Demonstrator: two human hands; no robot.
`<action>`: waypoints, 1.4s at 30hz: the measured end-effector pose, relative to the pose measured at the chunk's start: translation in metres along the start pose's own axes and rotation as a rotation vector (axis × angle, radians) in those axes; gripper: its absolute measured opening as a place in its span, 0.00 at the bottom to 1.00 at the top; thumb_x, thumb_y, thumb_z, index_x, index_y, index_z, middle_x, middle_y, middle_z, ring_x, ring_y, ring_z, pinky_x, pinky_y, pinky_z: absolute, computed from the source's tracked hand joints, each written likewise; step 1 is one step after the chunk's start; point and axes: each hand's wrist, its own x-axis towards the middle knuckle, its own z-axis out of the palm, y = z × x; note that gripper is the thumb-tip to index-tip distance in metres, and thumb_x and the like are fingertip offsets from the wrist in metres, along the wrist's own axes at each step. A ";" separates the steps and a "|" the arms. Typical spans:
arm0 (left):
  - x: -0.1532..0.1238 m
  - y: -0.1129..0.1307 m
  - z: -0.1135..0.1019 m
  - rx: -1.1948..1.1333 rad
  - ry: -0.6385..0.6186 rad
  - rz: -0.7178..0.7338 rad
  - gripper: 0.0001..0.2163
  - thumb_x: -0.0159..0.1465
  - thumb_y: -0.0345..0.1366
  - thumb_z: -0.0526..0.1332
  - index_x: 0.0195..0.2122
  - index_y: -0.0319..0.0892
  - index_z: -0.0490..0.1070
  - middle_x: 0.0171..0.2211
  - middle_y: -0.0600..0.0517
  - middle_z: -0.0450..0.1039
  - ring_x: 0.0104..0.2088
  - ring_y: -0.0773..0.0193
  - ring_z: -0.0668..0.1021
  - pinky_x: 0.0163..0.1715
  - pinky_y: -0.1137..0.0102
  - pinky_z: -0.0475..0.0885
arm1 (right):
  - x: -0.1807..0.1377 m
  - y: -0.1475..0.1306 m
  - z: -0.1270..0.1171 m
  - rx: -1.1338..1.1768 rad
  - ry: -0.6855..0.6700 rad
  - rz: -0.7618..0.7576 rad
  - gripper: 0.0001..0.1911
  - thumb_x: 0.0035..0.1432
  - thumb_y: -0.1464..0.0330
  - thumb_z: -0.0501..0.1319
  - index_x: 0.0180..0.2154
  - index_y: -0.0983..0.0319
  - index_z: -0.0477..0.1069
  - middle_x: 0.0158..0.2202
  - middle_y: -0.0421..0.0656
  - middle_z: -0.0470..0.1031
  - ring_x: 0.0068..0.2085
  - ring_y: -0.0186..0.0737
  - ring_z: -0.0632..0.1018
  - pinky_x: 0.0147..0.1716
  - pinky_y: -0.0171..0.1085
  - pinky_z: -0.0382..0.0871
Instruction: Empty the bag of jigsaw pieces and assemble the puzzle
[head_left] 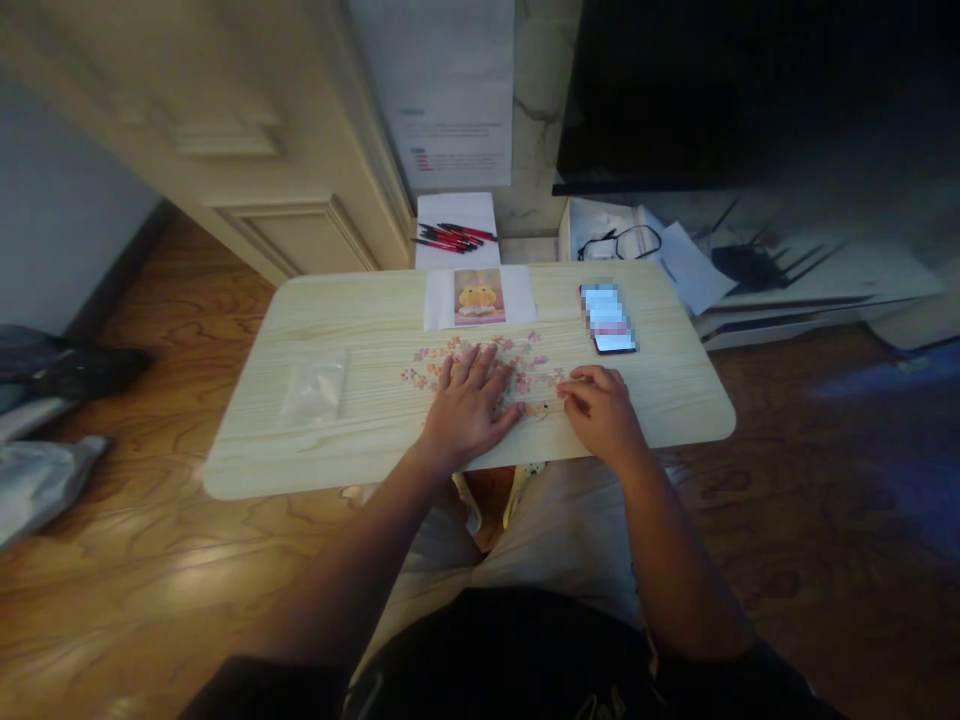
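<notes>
Small pink, orange and purple jigsaw puzzle pieces (534, 362) lie loosely spread near the middle of a pale wood-grain table (375, 440). My left hand (469, 405) rests palm down over them, fingers spread, hiding several. At the right edge of the spread, my right hand (600, 408) has thumb and forefinger pinched together; what is between the fingertips is too small to make out. An orange piece (538, 410) with a dark spot lies between my hands. Behind the pieces is a white sheet with a picture (480, 297) of a yellow figure.
A phone (609, 320) with a lit screen lies at the table's back right. On the left is a clear plastic bag (315, 390). Beyond the far edge, red-and-black pens (454, 238) lie on a white surface, and an open white box (607, 220) holds a dark cable.
</notes>
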 end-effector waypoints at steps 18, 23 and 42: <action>-0.011 -0.004 -0.009 -0.015 0.030 0.011 0.26 0.72 0.53 0.54 0.66 0.46 0.68 0.69 0.47 0.66 0.69 0.45 0.66 0.73 0.43 0.50 | 0.027 -0.047 0.031 -0.142 -0.238 -0.140 0.22 0.72 0.66 0.52 0.64 0.55 0.71 0.69 0.44 0.68 0.69 0.54 0.63 0.68 0.58 0.52; -0.022 -0.019 -0.013 -0.012 0.040 -0.026 0.29 0.71 0.53 0.56 0.69 0.46 0.63 0.72 0.46 0.60 0.72 0.44 0.61 0.73 0.44 0.50 | 0.026 -0.048 0.029 -0.166 -0.229 -0.138 0.22 0.72 0.66 0.53 0.63 0.53 0.72 0.68 0.44 0.68 0.68 0.55 0.63 0.69 0.60 0.50; -0.044 -0.047 -0.008 0.015 0.039 -0.147 0.27 0.72 0.52 0.54 0.69 0.48 0.63 0.73 0.47 0.57 0.72 0.45 0.62 0.72 0.44 0.53 | 0.058 -0.074 0.059 -0.264 -0.205 -0.038 0.29 0.72 0.59 0.50 0.70 0.57 0.61 0.72 0.46 0.61 0.70 0.64 0.58 0.67 0.69 0.47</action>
